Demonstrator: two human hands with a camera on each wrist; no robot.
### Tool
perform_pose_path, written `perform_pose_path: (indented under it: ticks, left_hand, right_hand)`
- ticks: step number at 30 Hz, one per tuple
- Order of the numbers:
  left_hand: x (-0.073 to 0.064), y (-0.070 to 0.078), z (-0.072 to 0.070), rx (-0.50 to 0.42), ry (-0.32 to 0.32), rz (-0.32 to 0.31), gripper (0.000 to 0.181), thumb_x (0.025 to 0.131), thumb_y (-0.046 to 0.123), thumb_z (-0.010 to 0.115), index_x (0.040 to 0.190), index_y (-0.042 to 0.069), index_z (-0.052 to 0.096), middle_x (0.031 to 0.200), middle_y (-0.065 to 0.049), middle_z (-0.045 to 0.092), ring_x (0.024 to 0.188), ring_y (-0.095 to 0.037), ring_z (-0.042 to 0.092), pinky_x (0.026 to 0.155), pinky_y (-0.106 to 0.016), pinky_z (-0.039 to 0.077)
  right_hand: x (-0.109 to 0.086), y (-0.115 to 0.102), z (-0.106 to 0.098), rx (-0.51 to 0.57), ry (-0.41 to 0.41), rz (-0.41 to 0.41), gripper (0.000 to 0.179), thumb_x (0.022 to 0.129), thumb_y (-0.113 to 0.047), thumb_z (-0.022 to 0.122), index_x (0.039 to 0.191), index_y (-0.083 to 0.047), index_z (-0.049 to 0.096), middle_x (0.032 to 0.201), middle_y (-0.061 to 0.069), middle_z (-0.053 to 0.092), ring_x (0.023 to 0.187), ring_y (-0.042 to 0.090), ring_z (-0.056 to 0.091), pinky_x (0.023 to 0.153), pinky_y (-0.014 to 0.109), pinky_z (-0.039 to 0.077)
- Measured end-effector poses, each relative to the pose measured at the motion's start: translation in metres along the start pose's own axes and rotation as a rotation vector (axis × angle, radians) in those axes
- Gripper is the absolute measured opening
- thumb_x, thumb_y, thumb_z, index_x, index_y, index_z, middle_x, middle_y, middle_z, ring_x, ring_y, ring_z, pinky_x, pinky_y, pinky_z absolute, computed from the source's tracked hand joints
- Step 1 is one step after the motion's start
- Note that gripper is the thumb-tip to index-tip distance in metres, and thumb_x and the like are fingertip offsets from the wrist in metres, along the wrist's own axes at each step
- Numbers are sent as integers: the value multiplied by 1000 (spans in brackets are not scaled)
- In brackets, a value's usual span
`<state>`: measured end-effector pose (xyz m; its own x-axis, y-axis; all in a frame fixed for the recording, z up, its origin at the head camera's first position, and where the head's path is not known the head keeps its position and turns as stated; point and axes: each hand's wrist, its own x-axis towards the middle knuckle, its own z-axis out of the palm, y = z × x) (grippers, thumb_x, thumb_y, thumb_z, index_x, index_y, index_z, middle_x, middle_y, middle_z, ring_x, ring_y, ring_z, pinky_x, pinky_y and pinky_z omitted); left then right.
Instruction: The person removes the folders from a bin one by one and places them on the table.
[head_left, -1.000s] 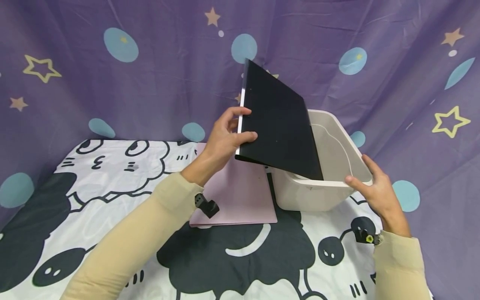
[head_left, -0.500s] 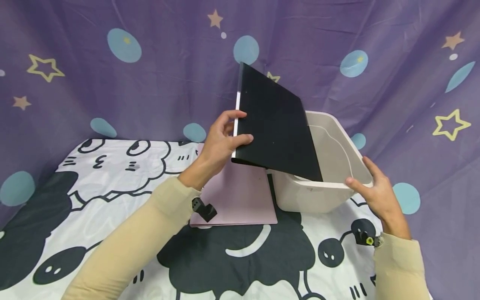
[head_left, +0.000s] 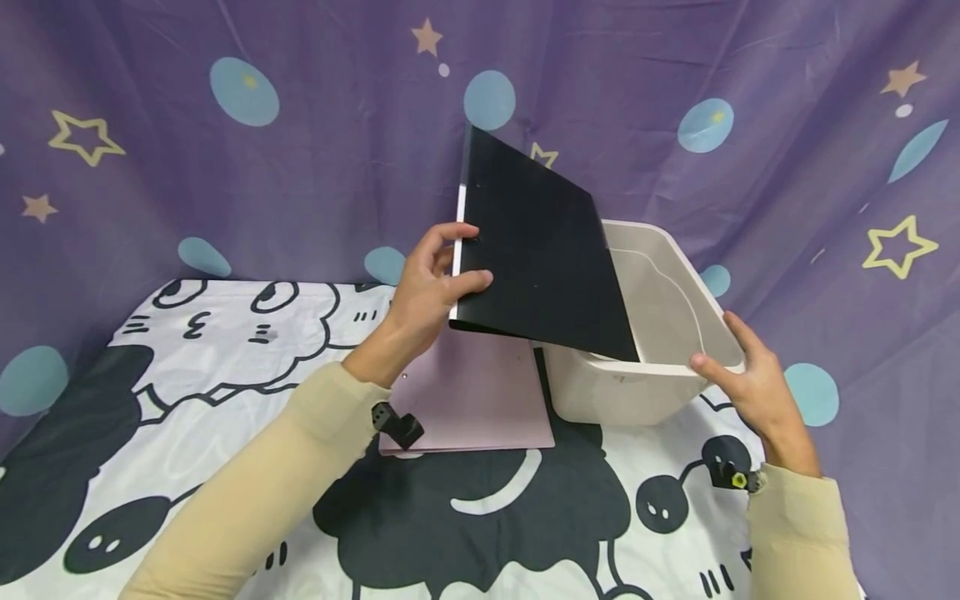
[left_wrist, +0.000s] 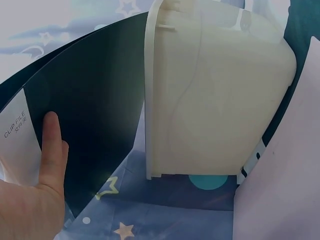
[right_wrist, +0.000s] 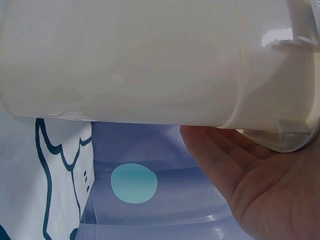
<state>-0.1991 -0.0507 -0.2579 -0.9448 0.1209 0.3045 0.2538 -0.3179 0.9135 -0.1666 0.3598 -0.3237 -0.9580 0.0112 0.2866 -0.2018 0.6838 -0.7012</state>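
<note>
My left hand (head_left: 431, 287) pinches a black clip file (head_left: 536, 250) by its spine, with thumb and forefinger on the near cover. The file is tilted, and its lower right edge overlaps the opening of an off-white plastic bin (head_left: 611, 392). In the left wrist view, a white spine label (left_wrist: 17, 125) reads "CLIP FILE". My right hand (head_left: 757, 383) grips the bin's right front corner, its thumb over the rim and its fingers along the outer wall. Under the raised file lies a flat pink folder (head_left: 480, 400), partly covered by the file and left arm.
A cloth printed with black-and-white sheep (head_left: 480, 500) covers the surface. Behind it hangs a purple curtain (head_left: 337, 150) with stars and blue dots. The bin stands against the pink folder's right side.
My left hand has drawn the black clip file a little to the left and slightly down. The right hand and the bin stay in place.
</note>
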Motion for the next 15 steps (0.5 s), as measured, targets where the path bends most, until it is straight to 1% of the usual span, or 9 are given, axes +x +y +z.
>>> perform_pose_path:
  ticks: [2, 4, 8, 10, 15]
  left_hand:
    - [0, 0, -1, -8, 3, 2, 53, 78, -10, 65, 125, 9, 51, 112, -15, 58, 91, -23, 64, 70, -34, 56]
    - [-1, 1, -2, -12, 10, 2, 53, 77, -11, 65, 125, 10, 52, 112, -15, 59, 90, -22, 64, 70, -34, 56]
    - [-2, 2, -3, -15, 21, -2, 53, 77, -12, 65, 123, 11, 52, 110, -14, 59, 87, -22, 64, 69, -33, 56]
    - [-3, 2, -3, -16, 24, -5, 53, 77, -12, 64, 123, 11, 52, 110, -14, 59, 87, -22, 64, 68, -33, 56]
    - [-4, 6, -5, -16, 22, -1, 52, 78, -12, 64, 123, 12, 52, 112, -15, 58, 91, -24, 64, 69, -34, 56]
  right_hand:
    - [0, 0, 0, -3, 3, -1, 85, 88, -28, 68, 153, -11, 18, 142, 26, 40, 113, 24, 47, 80, 12, 35]
    - [0, 1, 0, -5, 6, -3, 84, 88, -28, 69, 153, -11, 18, 142, 27, 40, 111, 23, 48, 80, 12, 36]
    - [0, 1, 0, 8, 6, 4, 85, 87, -26, 69, 153, -11, 18, 142, 27, 40, 114, 31, 47, 79, 9, 35]
    - [1, 1, 0, 17, 5, 8, 85, 87, -26, 69, 153, -11, 18, 142, 27, 39, 114, 32, 46, 80, 8, 34]
    - [2, 0, 1, 11, 9, -1, 84, 87, -27, 69, 153, -11, 19, 141, 27, 41, 112, 21, 48, 81, 9, 35]
